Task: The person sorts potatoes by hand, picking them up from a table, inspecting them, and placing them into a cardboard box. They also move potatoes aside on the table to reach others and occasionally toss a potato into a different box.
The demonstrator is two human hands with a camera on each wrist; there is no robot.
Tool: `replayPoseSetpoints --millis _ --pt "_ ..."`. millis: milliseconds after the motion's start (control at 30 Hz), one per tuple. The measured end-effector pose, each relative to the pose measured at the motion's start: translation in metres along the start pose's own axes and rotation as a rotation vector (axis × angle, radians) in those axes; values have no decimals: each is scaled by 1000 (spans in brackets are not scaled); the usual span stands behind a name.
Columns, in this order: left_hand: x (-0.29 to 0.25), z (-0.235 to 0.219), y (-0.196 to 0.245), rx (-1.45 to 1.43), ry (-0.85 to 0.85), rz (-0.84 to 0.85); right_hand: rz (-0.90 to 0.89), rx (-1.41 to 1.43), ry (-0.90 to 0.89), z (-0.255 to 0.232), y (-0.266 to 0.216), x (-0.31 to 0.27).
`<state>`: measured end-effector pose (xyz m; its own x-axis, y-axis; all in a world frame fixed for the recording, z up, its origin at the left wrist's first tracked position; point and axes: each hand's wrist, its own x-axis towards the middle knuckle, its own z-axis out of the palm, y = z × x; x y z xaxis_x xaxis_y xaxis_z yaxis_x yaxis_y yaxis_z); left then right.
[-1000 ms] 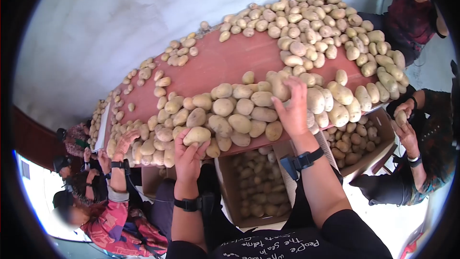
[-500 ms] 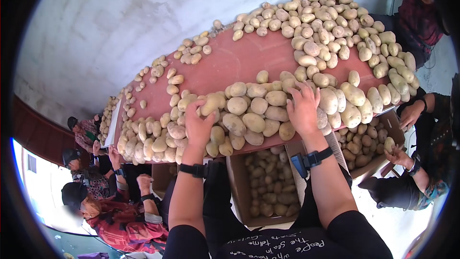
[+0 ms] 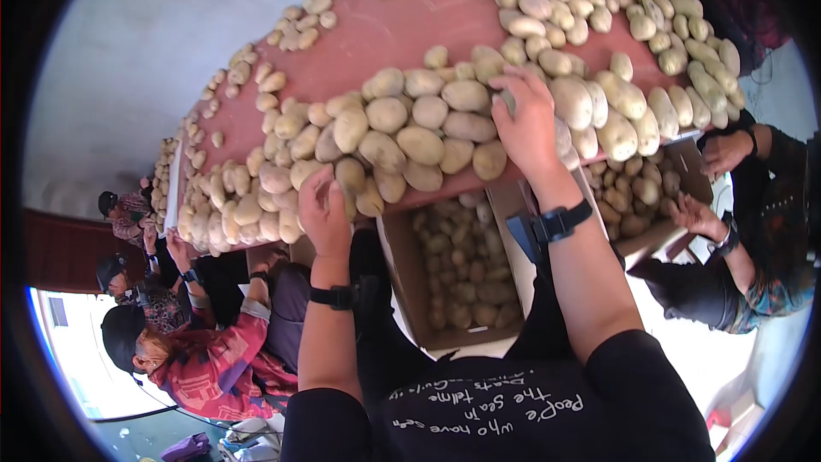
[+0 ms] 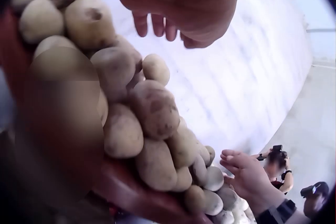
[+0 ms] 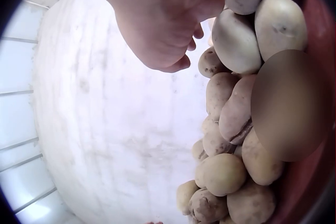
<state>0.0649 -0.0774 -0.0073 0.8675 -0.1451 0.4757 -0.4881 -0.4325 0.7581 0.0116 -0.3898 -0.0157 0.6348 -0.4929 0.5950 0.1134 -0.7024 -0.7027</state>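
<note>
My left hand (image 3: pixel 325 216) is at the front edge of the potato pile, fingers loosely bent. In the left wrist view this hand (image 4: pixel 181 6) shows its fingertips, with nothing between them. A pale potato (image 3: pixel 351 130) lies on the pile just beyond it. Over the pile farther right, my right hand (image 3: pixel 528 124) bends its fingers. A greyish potato (image 3: pixel 507 101) shows between its thumb and forefinger; I cannot tell whether they pinch it. The right wrist view has this hand (image 5: pixel 163 27) close beside pale potatoes (image 5: pixel 235 40), its palm hidden.
Potatoes cover much of the red table (image 3: pixel 376 30). A cardboard box (image 3: pixel 402 269) of potatoes stands below its front edge. Another box (image 3: pixel 680 167) stands to the right. People sit on both sides, including one in a red patterned jacket (image 3: pixel 218 368).
My left hand has set its potato on the pile and drawn back towards the table's edge. My right hand, flat on the pile half a second ago, is more bent now. The view has tilted down.
</note>
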Motion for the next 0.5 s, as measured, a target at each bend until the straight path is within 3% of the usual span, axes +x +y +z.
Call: replayPoseSetpoints --millis 100,133,167,233,333,433,500 --pt "-65 2 -19 166 -82 16 -9 47 16 -5 -9 -1" --pt "-81 10 -19 16 -206 -10 -2 74 13 -6 -10 -2" --pt "-103 19 -50 -49 -333 -86 5 100 12 -7 -11 -3" --pt "-126 45 -59 -142 -558 -361 9 147 13 -8 -14 -4" --pt "-144 83 -97 88 -772 -373 2 195 12 -9 -20 -6" --pt "-156 131 -133 265 -865 -389 6 233 -18 -10 -25 -9" --pt "-157 163 -134 329 -812 -267 19 269 -50 -11 -28 -11"
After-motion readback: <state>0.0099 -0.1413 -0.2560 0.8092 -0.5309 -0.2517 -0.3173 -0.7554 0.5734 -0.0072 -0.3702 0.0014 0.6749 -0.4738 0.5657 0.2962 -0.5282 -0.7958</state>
